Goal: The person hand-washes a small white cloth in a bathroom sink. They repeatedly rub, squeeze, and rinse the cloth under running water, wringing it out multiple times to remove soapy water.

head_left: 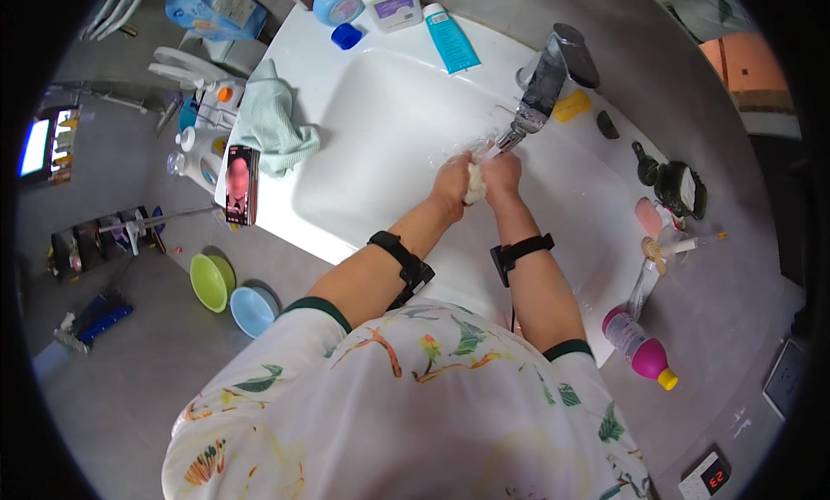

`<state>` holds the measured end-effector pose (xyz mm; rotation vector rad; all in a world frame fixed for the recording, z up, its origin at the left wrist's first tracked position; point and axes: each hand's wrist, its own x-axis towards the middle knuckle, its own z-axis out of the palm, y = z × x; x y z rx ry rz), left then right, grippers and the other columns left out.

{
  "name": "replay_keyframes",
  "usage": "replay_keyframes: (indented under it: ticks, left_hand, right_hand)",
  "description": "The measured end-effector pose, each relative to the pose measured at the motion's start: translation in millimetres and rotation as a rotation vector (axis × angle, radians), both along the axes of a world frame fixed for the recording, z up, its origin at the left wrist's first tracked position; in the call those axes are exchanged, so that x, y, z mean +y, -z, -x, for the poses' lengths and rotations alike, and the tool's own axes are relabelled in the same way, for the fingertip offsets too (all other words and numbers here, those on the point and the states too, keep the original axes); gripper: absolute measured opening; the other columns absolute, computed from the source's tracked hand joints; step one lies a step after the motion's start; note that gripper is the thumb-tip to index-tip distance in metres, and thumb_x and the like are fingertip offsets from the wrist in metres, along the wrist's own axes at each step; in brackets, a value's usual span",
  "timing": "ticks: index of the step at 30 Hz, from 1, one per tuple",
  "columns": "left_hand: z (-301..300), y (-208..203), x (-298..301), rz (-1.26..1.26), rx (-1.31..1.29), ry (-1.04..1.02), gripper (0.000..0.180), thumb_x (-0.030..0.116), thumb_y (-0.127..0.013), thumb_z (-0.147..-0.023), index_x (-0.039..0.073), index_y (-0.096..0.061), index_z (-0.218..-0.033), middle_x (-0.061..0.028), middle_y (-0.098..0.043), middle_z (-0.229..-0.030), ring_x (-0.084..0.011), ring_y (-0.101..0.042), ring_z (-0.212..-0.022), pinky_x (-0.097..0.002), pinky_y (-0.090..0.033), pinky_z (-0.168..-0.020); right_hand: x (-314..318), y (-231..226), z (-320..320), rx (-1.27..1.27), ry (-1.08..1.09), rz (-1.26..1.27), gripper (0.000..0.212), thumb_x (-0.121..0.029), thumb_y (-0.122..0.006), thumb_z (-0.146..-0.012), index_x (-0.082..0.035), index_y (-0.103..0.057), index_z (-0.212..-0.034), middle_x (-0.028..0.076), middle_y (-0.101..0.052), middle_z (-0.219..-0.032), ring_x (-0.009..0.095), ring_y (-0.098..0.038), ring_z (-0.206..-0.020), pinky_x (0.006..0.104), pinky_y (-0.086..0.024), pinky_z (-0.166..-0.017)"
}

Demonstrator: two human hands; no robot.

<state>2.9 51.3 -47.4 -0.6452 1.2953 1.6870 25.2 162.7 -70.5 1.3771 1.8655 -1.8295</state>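
Observation:
My left hand [450,185] and my right hand [501,173] meet over the white sink [359,119], just under the spout of the metal faucet [541,93]. Between them is a small, bunched, off-white cloth [475,185], mostly covered by my fingers. Both hands are closed around it. Water splashes about the fingertips below the spout.
A pale green towel [272,124] and a phone [241,184] lie on the left rim. Bottles, a blue cap [346,36] and a teal tube [451,41] line the back. Yellow soap [571,106], brushes [679,189] and a magenta bottle [640,346] are right; green [212,282] and blue [253,310] basins lower left.

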Motion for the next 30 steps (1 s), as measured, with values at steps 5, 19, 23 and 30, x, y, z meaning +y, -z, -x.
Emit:
replay_keyframes:
  ticks: [5, 19, 23, 30]
  left_hand:
    - [25, 15, -6, -0.272, -0.195, -0.182, 0.032, 0.037, -0.04, -0.095, 0.009, -0.054, -0.103, -0.0078, -0.062, -0.1, -0.0207, -0.061, -0.088, -0.0358, -0.05, -0.076]
    - [45, -21, -38, -0.507, -0.011, -0.305, 0.041, -0.001, -0.05, -0.073, 0.016, -0.051, -0.111, -0.0095, -0.059, -0.109, -0.0329, -0.053, -0.109, -0.0455, -0.042, -0.095]
    - [33, -29, -32, -0.542, -0.346, -0.163, 0.032, 0.037, -0.047, -0.088, 0.014, -0.058, -0.107, -0.0087, -0.06, -0.114, -0.0309, -0.056, -0.107, -0.0405, -0.045, -0.093]
    - [5, 32, -24, -0.603, 0.1, 0.087, 0.034, 0.041, -0.05, -0.091, 0.012, -0.058, -0.105, -0.0051, -0.062, -0.099, -0.0183, -0.059, -0.089, -0.0331, -0.049, -0.079]
  right_hand:
    - [-44, -32, -9, 0.382, -0.003, -0.593, 0.031, -0.034, -0.063, -0.082, -0.007, -0.062, -0.097, 0.017, -0.064, -0.097, 0.037, -0.059, -0.093, 0.0424, -0.048, -0.079]
    - [13, -22, -23, 0.679, 0.484, 0.453, 0.029, -0.002, -0.052, -0.078, -0.002, -0.053, -0.107, 0.008, -0.06, -0.101, 0.02, -0.06, -0.095, 0.0338, -0.051, -0.082]
    - [-21, -31, -20, 0.706, 0.566, 0.373, 0.035, -0.008, -0.055, -0.079, -0.002, -0.05, -0.113, 0.012, -0.054, -0.117, 0.027, -0.057, -0.104, 0.0373, -0.05, -0.087]
    - [-34, -30, 3, 0.078, -0.215, -0.735, 0.024, -0.017, -0.056, -0.085, 0.0, -0.058, -0.102, 0.016, -0.062, -0.101, 0.027, -0.062, -0.095, 0.0363, -0.049, -0.082]
